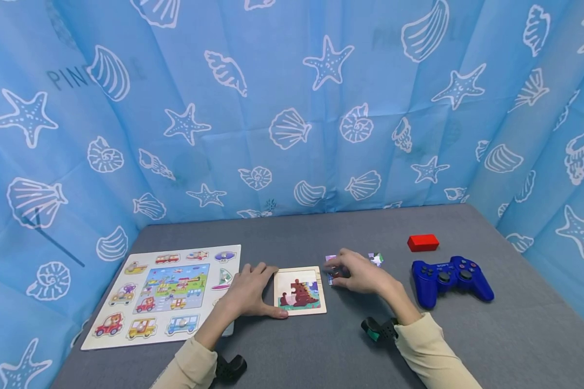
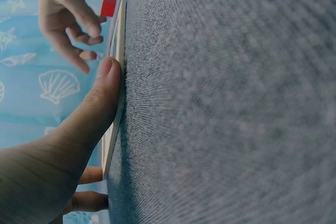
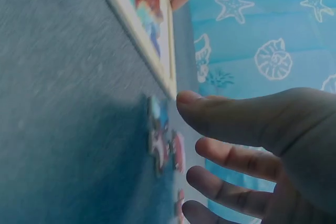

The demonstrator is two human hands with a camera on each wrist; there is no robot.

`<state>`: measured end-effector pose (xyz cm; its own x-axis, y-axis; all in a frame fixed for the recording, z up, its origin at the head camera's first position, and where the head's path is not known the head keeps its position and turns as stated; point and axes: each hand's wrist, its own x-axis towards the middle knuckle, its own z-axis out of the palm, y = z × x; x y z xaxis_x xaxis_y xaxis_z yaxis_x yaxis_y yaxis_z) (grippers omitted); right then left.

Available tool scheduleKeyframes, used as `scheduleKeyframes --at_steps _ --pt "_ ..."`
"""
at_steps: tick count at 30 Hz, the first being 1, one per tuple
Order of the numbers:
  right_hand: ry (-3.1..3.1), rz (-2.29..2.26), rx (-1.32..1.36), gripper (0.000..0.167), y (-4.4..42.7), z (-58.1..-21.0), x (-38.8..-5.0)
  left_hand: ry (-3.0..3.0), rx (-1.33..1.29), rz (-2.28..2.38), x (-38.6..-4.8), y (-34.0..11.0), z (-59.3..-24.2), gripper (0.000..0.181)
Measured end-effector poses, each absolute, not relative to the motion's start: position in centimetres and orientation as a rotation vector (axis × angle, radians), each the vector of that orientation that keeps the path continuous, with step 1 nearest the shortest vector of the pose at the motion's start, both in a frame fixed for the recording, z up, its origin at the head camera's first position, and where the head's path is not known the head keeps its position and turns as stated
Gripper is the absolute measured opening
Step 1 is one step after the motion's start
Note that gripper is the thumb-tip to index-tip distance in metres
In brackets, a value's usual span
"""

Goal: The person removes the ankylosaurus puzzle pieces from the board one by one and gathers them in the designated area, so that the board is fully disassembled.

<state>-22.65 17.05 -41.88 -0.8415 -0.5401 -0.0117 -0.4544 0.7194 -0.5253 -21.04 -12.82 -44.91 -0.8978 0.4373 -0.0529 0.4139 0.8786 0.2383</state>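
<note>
My left hand (image 1: pixel 250 292) holds the left side of a small square wooden puzzle tray (image 1: pixel 323 294), thumb at its near edge and fingers by the far left corner. Inside it lies a partly filled picture of a reddish-brown animal (image 1: pixel 304 294), with a pale bare patch at upper left. To the tray's right, my right hand (image 1: pixel 362 274) hovers over loose jigsaw pieces (image 1: pixel 330 260), partly hiding them. In the right wrist view its thumb and fingers are spread apart, nothing between them, with a colourful piece (image 3: pixel 158 140) on the cloth beyond.
A large vehicle puzzle board (image 1: pixel 204 304) lies at left, partly under the left forearm. A blue game controller (image 1: pixel 452 278) and a red block (image 1: pixel 423 242) are at right. Black wrist mounts (image 1: pixel 378 328) hang below the arms. A blue shell-patterned curtain (image 1: pixel 282 162) borders the grey table.
</note>
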Motion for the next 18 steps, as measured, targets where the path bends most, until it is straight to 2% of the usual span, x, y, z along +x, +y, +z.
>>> scheduleKeyframes --at_steps 18 --pt "2.711 -0.747 -1.009 0.034 12.9 -41.2 -22.4 2.933 0.675 0.325 -21.1 -12.8 -44.9 0.103"
